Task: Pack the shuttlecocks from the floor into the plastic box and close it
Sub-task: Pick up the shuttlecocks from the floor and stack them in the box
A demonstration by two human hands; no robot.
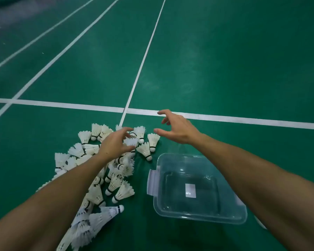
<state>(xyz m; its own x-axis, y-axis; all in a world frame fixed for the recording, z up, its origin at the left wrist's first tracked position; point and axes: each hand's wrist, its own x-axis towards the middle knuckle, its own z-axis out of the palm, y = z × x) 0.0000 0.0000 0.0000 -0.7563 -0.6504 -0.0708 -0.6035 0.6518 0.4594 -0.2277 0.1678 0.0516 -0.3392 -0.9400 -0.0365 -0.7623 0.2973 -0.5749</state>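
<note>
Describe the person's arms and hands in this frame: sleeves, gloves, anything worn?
Both arms are bare as far up as the frame shows: no sleeves visible. The left hand and right hand are bare too, with no gloves. No watch, wristband or bracelet shows on either wrist, and no rings can be made out on the fingers. No markings or tape are visible on either forearm.

I see a green badminton court floor (225, 60) filling the whole view, its surface matte with faint pale scuffs and soft patches of reflected light. A white service line (243, 119) crosses from left to right, and a white centre line (145, 53) runs away from it toward the top of the view. Two more white sidelines (58, 53) slant off to the upper left. The far left corner (11, 19) turns dim and bluish grey, blurred. The lighting is even and subdued.
</note>
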